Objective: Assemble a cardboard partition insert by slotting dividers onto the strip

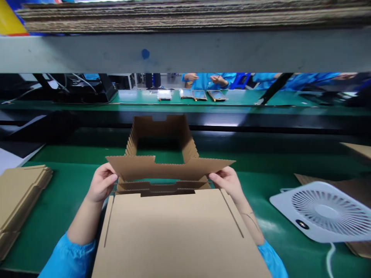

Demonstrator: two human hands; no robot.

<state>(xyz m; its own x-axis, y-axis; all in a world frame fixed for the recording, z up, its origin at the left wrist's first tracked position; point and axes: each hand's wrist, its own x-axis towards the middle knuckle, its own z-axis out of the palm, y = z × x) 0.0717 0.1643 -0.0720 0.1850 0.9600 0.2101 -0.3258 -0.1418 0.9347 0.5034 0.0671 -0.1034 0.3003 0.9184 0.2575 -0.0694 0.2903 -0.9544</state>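
Across the front middle lies a brown cardboard box blank (176, 231), its wide panel toward me and a notched flap (174, 168) raised at the far end. My left hand (101, 181) pinches the flap's left corner between thumb and fingers. At the opposite corner, my right hand (227, 181) grips the same flap, its fingers partly hidden behind the cardboard. Just beyond the flap stands a notched cardboard frame (160, 125) with upright walls and ridged side edges; green surface shows through it.
Folded cardboard pieces (20, 193) are stacked at the left. A white fan (324, 210) with a cable lies at the right over more cardboard. A grey shelf beam (185, 54) carrying cardboard sheets crosses above. Beyond, co-workers in blue sleeves (211, 80) sit behind several small screens (199, 95).
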